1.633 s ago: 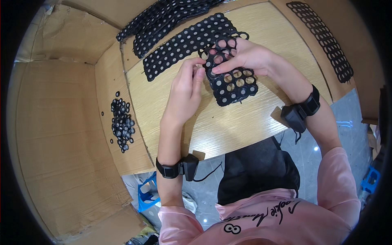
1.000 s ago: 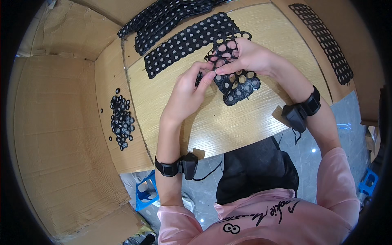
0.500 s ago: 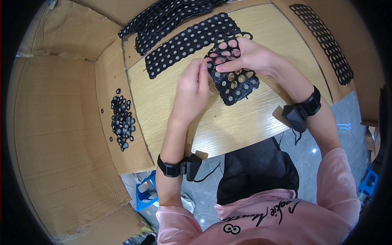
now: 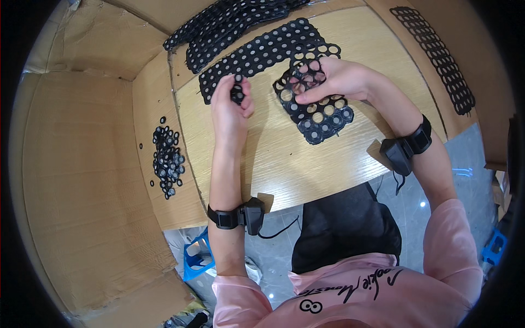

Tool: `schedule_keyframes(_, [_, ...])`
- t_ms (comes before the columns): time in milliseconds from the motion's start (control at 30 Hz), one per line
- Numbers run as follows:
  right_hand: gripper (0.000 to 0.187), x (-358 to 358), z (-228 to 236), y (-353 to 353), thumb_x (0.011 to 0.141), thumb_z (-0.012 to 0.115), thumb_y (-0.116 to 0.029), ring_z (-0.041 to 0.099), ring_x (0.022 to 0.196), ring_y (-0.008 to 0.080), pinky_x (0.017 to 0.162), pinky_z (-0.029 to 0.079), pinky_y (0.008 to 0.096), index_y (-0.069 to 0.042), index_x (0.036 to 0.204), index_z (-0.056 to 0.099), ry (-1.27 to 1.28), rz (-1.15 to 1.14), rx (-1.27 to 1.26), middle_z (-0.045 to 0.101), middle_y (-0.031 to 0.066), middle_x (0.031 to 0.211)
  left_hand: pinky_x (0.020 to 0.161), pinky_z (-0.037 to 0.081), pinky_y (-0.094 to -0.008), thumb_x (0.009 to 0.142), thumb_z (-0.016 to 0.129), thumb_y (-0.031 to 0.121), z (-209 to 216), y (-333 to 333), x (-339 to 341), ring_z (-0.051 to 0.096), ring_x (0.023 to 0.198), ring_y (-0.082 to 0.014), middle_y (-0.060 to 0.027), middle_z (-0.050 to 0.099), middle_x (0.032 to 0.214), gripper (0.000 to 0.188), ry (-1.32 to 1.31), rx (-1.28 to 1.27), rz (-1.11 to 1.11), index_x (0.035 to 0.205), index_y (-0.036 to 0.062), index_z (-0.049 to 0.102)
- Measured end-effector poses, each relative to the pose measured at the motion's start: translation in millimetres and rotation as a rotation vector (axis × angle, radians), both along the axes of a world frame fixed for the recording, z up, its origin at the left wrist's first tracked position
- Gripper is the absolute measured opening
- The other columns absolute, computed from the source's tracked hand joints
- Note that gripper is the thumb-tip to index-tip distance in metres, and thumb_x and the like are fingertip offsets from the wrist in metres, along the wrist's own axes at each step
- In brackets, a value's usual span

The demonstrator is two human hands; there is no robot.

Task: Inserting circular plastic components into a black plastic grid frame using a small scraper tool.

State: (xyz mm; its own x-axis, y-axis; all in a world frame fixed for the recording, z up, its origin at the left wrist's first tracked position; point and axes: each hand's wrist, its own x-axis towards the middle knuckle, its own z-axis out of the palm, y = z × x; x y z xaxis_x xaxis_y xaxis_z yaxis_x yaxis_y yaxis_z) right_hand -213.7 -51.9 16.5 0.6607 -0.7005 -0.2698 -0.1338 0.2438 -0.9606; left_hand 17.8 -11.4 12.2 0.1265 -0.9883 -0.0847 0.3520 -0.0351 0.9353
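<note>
My right hand (image 4: 345, 77) grips a black perforated rubber sheet (image 4: 314, 131), thumb on top and fingers beneath it. Its lower rows still hold round pieces with grey centres, while the rest shows open holes with skin or table visible through them. To the left, apart from the sheet, my left hand (image 4: 222, 107) is raised with its fingers curled around several small black rings with pale centres (image 4: 237, 95). Behind that hand lies a full black sheet (image 4: 262, 50) of such round pieces.
A heap of loose black rings (image 4: 167, 158) lies on the cardboard at the left. More full sheets (image 4: 229, 24) are stacked at the back. At the far right lies a strip of punched-out sheet (image 4: 435, 60). Cardboard walls (image 4: 82, 180) surround the wooden tabletop (image 4: 273, 169).
My left hand has pulled away from the sheet to the left, carrying several rings. The sheet in my right hand shows more open holes and has shifted slightly.
</note>
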Motion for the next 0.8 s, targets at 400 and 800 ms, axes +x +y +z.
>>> schedule_keyframes(400, [0.068, -2, -4, 8, 0.071, 0.075, 0.004, 0.058, 0.099, 0.0115, 0.088, 0.050, 0.0256, 0.003, 0.130, 0.040, -0.049, 0.266, -0.163, 0.055, 0.0036, 0.124, 0.047, 0.025, -0.0181, 0.096, 0.050, 0.019, 12, 13, -13, 0.037, 0.057, -0.0046, -0.0027, 0.055, 0.079, 0.012, -0.014, 0.037, -0.388, 0.095, 0.0073, 0.054])
schedule_keyframes(800, [0.038, -4, -8, -3, 0.067, 0.075, 0.007, 0.064, 0.081, 0.0130, 0.071, 0.054, 0.0253, 0.001, 0.100, 0.058, -0.034, -0.042, 0.049, 0.063, 0.0033, 0.091, 0.065, 0.045, -0.0294, 0.095, 0.055, 0.014, 8, 22, -21, 0.058, 0.071, -0.0182, -0.0131, 0.064, 0.083, 0.015, -0.962, -0.306, -0.457, 0.102, 0.0014, 0.056])
